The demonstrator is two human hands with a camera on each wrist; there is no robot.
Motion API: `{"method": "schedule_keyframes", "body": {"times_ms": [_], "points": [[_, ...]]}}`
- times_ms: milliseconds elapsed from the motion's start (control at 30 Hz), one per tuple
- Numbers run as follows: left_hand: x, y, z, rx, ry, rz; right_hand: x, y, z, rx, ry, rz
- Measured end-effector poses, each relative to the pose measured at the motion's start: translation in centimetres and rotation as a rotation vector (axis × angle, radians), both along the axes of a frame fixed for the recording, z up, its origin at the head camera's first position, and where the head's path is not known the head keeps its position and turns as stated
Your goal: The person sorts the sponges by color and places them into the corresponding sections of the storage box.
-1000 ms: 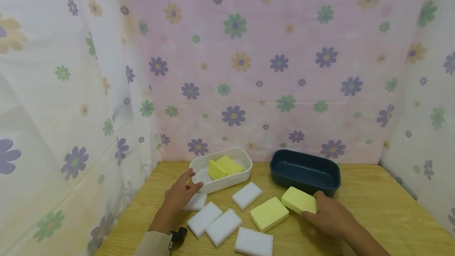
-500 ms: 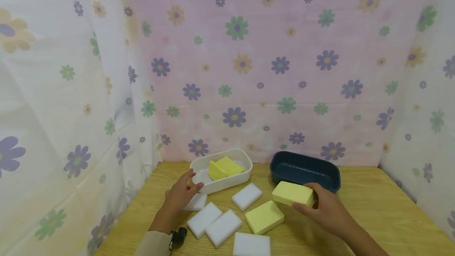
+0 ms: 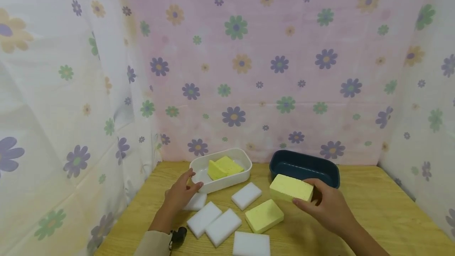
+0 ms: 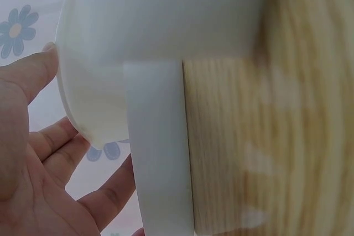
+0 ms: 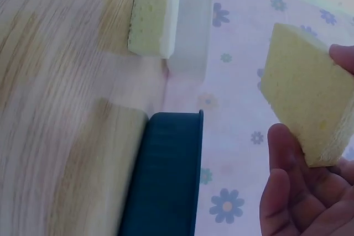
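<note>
My right hand (image 3: 328,206) grips a thick yellow sponge (image 3: 291,187) by its right end, thumb at the front. The sponge is raised, overlapping the near wall of the dark blue bin (image 3: 305,169) in the head view. In the right wrist view, the lifted sponge (image 5: 310,92) stays apart from the blue bin (image 5: 166,175). My left hand (image 3: 179,192) rests its spread thumb and fingers against the left end of a white bin (image 3: 220,185). Two yellow sponges (image 3: 227,167) lie inside that bin. Another yellow sponge (image 3: 264,216) lies on the table.
Several white sponges (image 3: 224,227) lie on the wooden table (image 3: 384,216) before the bins. One white sponge (image 3: 197,202) is partly hidden by my left hand. A flowered curtain (image 3: 249,70) encloses the back and sides.
My right hand has lifted the yellow sponge from the table and moved it slightly left. The yellow sponge left on the table has shifted a little. My left hand has stayed in place.
</note>
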State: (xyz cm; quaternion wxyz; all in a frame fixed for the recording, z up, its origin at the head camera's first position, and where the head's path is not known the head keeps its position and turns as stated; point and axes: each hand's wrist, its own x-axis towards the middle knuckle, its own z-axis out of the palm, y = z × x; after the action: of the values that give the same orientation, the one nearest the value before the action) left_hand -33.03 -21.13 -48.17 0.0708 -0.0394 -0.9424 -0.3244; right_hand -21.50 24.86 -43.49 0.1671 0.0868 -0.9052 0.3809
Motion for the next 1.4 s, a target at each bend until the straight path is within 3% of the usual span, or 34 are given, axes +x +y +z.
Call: {"method": "schedule_keyframes", "body": {"times_ms": [233,667,933,1200,1400], "points": [[-0.2,0.0,0.1,0.002,0.001,-0.004,0.6,-0.4,0.6,0.051,0.084,0.007],[0.3,-0.1,0.0,0.010,-0.013,-0.009,0.5,-0.6,-0.1,0.020,0.081,0.020],[0.2,0.0,0.3,0.001,-0.003,-0.006,-0.5,-0.9,0.3,-0.007,0.096,0.055],[0.3,0.0,0.2,-0.001,-0.010,0.002,-1.3,-1.6,1.7,0.033,0.191,0.052],[0.1,0.1,0.2,0.017,-0.005,-0.008,-2.8,-2.5,1.9,0.015,0.224,0.038]]}}
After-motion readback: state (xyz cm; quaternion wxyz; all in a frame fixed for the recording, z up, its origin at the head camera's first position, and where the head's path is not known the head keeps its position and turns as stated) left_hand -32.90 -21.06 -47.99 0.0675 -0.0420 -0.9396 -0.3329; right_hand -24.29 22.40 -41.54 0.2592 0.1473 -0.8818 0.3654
